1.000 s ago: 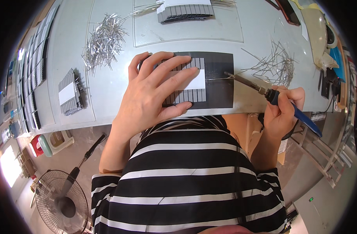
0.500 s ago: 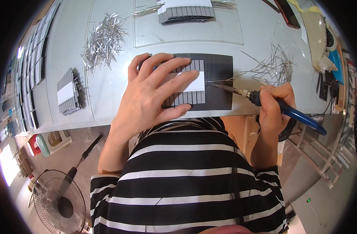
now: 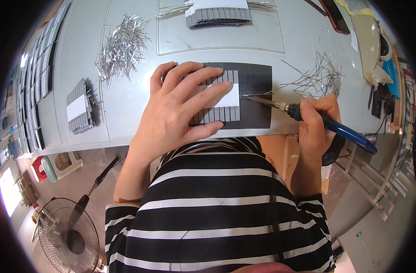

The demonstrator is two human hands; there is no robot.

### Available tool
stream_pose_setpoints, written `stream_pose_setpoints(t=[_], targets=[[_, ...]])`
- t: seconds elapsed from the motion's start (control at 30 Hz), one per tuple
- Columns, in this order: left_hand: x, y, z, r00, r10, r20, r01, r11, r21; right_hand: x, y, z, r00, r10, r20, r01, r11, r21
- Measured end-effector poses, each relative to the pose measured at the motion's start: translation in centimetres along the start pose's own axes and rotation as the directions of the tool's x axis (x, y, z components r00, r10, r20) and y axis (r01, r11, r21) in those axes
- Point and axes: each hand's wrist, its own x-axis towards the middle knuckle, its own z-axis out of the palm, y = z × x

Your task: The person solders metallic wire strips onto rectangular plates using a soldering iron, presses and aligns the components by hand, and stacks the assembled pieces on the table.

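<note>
My left hand [image 3: 171, 102] lies with its fingers spread across a flat grey slotted panel [image 3: 231, 113] that has a white band along its middle. Beneath the panel is a black mat [image 3: 259, 76], which shows on the right. My right hand [image 3: 316, 122] is closed round a soldering iron [image 3: 349, 135] with a blue handle. Its tip points left, close to the panel's right edge and over the mat. A thin metal wire [image 3: 262, 94] runs from near the tip toward the right; whether the tip touches it I cannot tell.
Loose wires [image 3: 324, 79] lie right of the mat. A heap of short silvery wire pieces [image 3: 123, 48] sits at the far left, near a small panel stack [image 3: 80, 109]. Another stack [image 3: 217, 16] stands at the back. A phone [image 3: 335, 17] lies far right; a fan [image 3: 71, 236] stands lower left.
The soldering iron's handle and my right hand have shifted slightly left and up, while the tip stays at about the same spot. My left hand has hardly moved.
</note>
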Motion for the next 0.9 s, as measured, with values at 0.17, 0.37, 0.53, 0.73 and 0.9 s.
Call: stream_pose_setpoints(t=[0.17, 0.37, 0.53, 0.73, 0.9], targets=[[0.00, -0.02, 0.03, 1.000, 0.001, -0.004, -0.001, 1.000, 0.003, -0.15, -0.08, -0.07, 1.000, -0.003, -0.012, 0.004, 0.999, 0.032], [-0.05, -0.01, 0.04, 1.000, -0.002, -0.009, 0.002, 1.000, -0.001, -0.04, -0.51, -0.32, 0.999, -0.012, -0.048, 0.013, 1.000, 0.007], [0.01, 0.08, -0.10, 1.000, -0.007, 0.003, 0.007, 1.000, 0.009, 0.05, -0.44, -0.13, 0.999, -0.039, -0.002, 0.039, 0.998, 0.040], [0.06, 0.20, -0.16, 1.000, -0.017, 0.014, 0.016, 1.000, 0.007, 0.09, -0.11, 0.01, 0.997, -0.070, 0.023, 0.070, 0.997, 0.012], [-0.02, 0.17, -0.16, 1.000, -0.015, 0.024, 0.015, 1.000, 0.011, 0.18, -0.09, 0.08, 0.997, -0.075, 0.029, 0.076, 0.997, -0.013]])
